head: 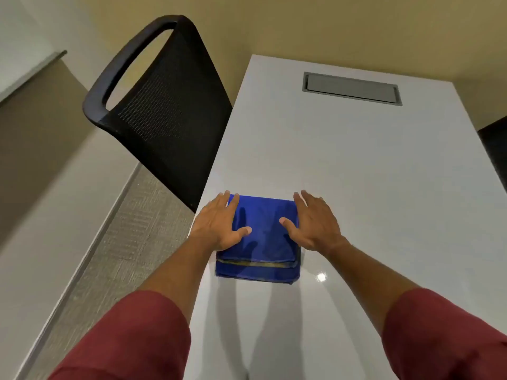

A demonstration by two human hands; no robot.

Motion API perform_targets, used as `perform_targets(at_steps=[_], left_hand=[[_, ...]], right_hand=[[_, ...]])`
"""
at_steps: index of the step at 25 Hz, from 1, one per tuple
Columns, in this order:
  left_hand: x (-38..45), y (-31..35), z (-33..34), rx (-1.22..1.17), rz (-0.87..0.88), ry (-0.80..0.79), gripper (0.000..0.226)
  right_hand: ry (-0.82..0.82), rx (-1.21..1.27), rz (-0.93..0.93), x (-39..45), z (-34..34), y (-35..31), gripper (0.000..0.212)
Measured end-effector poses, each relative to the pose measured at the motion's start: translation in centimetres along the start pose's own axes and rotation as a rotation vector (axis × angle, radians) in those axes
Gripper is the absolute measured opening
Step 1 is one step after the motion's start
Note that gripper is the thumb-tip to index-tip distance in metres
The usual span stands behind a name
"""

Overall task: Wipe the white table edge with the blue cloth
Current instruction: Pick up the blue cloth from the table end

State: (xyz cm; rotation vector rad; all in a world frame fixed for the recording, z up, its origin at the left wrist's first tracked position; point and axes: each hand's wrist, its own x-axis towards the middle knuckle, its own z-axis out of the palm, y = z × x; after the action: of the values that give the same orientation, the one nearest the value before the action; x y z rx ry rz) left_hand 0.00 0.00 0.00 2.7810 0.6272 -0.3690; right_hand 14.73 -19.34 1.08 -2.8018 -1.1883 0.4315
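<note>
Blue terry, folded into a thick square with a pale stripe along its near fold, the blue cloth (260, 239) lies flat on the white table (356, 174), close to the table's left edge (211, 171). The left hand (219, 223) rests palm down over the cloth's left side, its fingers stretched forward and only slightly fanned, the thumb (242, 231) spread inward and lying on the fabric. The right hand (312, 223) sits palm down at the cloth's right side, fingers straight and a little apart, with its thumb (288, 224) on the blue surface and its outer fingers over bare tabletop. Neither hand pinches or curls around anything; both are flat and unclenched. Dark red sleeves (137, 338) cover the upper forearms. A black mesh chair (164, 111) stands just beside the left edge, and a grey cable hatch (351, 89) is set into the far tabletop.
</note>
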Motion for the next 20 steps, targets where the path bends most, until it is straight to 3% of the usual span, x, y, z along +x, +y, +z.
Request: perform_targets(at_steps=[4, 8, 12, 20], left_hand=[[4.4, -2.1, 0.6, -0.096, -0.011, -0.073, 0.086], [8.0, -3.2, 0.6, -0.14, 0.031, -0.075, 0.061], [9.9, -3.8, 0.1, -0.151, 0.046, -0.059, 0.036], [9.7, -4.0, -0.8, -0.185, 0.045, -0.147, 0.016]], right_hand=[[-0.1, 0.082, 0.039, 4.1, 1.0, 0.0, 0.055], [-0.155, 0.109, 0.095, 7.4, 1.4, -0.2, 0.016], [-0.201, 0.069, 0.109, 9.3, 1.4, 0.0, 0.016], [-0.18, 0.076, 0.112, 8.9, -0.4, -0.2, 0.012]])
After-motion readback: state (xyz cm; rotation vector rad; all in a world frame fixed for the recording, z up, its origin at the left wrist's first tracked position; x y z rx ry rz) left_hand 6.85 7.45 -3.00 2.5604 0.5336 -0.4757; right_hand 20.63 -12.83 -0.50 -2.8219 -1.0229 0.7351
